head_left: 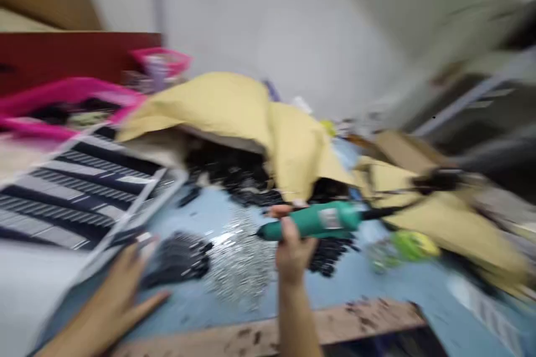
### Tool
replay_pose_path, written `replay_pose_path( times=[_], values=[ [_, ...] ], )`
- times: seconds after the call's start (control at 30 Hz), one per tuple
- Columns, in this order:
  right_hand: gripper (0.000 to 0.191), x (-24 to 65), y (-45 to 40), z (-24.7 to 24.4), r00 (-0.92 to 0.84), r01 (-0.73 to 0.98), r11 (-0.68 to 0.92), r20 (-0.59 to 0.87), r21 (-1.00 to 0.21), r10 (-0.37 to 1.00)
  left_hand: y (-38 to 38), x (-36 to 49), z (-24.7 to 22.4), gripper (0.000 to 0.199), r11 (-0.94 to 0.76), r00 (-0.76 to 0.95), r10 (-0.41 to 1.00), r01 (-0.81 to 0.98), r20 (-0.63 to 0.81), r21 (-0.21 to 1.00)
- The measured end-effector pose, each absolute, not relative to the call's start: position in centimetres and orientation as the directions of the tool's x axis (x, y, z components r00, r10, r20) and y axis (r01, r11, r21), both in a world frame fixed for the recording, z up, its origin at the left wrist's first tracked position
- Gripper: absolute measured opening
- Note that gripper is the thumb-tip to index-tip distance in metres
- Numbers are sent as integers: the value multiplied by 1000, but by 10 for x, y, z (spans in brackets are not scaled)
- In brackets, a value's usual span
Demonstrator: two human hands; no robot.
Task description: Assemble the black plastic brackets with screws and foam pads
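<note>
My right hand is wrapped around a green electric screwdriver, its dark tip pointing left and a black cord leaving its right end. Beneath it lies a spread heap of small shiny metal pieces, likely screws. My left hand has its thumb spread from its fingers, close to a stack of black parts. A pale blur at its fingertips is too smeared to name. More black parts lie just right of my right wrist.
A striped dark box stands at the left, before a pink basket. Yellow paper sacks spill black pieces at the back. A green tape roll is at right. A speckled wooden board lies along the front.
</note>
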State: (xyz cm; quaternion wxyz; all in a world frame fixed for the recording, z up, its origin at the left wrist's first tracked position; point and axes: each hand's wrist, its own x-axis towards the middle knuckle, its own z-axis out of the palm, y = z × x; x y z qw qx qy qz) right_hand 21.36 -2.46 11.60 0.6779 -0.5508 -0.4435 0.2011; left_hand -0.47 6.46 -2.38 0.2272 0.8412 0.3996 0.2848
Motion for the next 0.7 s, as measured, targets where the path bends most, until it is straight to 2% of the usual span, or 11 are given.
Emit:
replay_pose_path(
  times=[0.03, 0.07, 0.1, 0.17, 0.27, 0.37, 0.47, 0.7],
  values=[
    [27, 208, -17, 109, 644, 206, 421, 446, -883, 621, 56, -35, -22, 78, -537, 516, 827, 605, 225, 587],
    [32, 204, -10, 103, 687, 191, 469, 459, -862, 563, 49, -55, -17, 91, -507, 525, 837, 643, 151, 574],
    [33, 201, -4, 101, 664, 155, 459, 436, -875, 608, 43, -65, -12, 101, -485, 541, 837, 662, 83, 571],
    [30, 197, 2, 103, 574, 107, 447, 422, -888, 701, 39, -66, -4, 107, -461, 571, 821, 672, -10, 579],
    [23, 187, 6, 113, 511, 49, 479, 434, -876, 742, 42, -51, 1, 109, -506, 618, 786, 636, 9, 583],
    [16, 170, 13, 109, 497, 1, 531, 461, -847, 735, 47, -42, -2, 109, -592, 670, 740, 608, 59, 529],
    [12, 154, 22, 94, 426, -43, 530, 465, -847, 776, 54, -41, -9, 101, -658, 732, 680, 580, 48, 480],
    [9, 141, 34, 68, 324, -42, 529, 489, -848, 810, 59, -40, -14, 92, -681, 755, 654, 562, 45, 470]
  ],
)
